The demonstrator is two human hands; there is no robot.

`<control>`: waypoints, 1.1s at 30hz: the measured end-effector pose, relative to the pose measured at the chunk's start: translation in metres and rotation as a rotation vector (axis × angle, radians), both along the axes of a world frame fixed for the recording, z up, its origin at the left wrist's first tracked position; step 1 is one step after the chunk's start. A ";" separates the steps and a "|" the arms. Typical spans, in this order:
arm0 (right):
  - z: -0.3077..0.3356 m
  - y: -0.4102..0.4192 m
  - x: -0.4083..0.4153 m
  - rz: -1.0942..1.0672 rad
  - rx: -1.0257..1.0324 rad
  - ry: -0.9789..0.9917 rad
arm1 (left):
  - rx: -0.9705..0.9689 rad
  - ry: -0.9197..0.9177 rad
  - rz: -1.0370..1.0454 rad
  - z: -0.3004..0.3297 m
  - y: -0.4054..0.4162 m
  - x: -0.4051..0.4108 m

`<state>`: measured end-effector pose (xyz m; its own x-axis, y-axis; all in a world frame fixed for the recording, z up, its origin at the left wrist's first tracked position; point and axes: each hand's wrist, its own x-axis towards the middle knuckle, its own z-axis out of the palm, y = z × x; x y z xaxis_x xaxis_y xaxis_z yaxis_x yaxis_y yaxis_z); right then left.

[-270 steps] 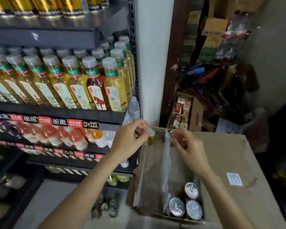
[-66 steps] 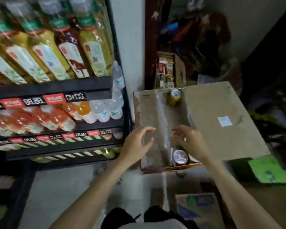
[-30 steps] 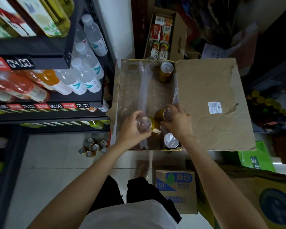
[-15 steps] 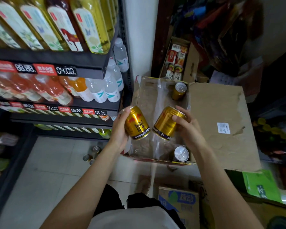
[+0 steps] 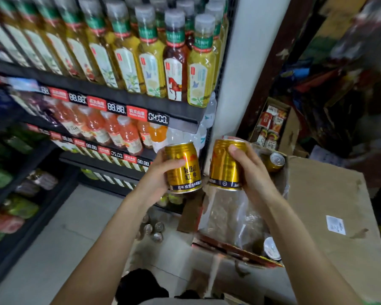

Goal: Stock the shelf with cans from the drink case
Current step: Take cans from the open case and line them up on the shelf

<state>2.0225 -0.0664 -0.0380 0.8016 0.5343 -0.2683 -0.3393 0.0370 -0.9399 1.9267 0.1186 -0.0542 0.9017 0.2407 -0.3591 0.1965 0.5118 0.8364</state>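
1. Two gold cans held up in front of the shelf (image 5: 180, 111), one in each hand, both upright or nearly so, above the left end of the drink case (image 5: 235, 249).
2. Left hand (image 5: 161, 175): grip wrapped round the left can (image 5: 184, 168), thumb across its front and the other fingers hidden behind; red lettering and a dark band at the can's base facing the camera.
3. Right hand (image 5: 251, 172): grip closed on the right can (image 5: 223, 164), thumb on the upper front near the rim, palm covering the can's right side.
4. Cans just beside each other, a narrow gap between them, not touching.
5. Two more cans inside the drink case: one gold can (image 5: 274, 161) at the far end, behind the right hand, silver top up; one at the near end (image 5: 272, 249), below the right forearm, mostly a silver top showing.
6. Loose clear plastic wrap (image 5: 227, 214) lying in the drink case between those two cans.
7. Brown cardboard flap (image 5: 330, 205) spread open to the right of the drink case, one white label (image 5: 335, 224) stuck on it.
8. Cluster of small cans (image 5: 151, 230) standing on the floor left of the drink case, at the foot of the shelf; blurred, count unclear.
9. On the shelf, left of and above the held cans: a row of yellow tea bottles (image 5: 151, 62) with one dark red-brown bottle (image 5: 175, 62) among them, orange drink bottles (image 5: 128, 135) one tier down.
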 end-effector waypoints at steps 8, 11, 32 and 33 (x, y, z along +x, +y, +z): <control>0.071 0.106 -0.006 0.282 0.252 0.030 | 0.129 -0.180 0.183 0.080 0.102 -0.029; 0.101 0.148 -0.014 0.320 0.283 -0.052 | 0.167 -0.233 0.216 0.111 0.149 -0.037; 0.296 0.392 0.000 -0.028 0.272 -0.665 | 0.840 -0.624 0.249 0.301 0.395 0.010; 0.299 0.399 0.006 -0.043 0.250 -0.681 | 0.875 -0.617 0.234 0.307 0.401 0.016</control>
<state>2.0285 0.3326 0.2612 0.7690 0.4790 0.4233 0.3244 0.2783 -0.9041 1.9428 0.5193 0.2527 0.7665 0.3808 0.5171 -0.4059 -0.3367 0.8497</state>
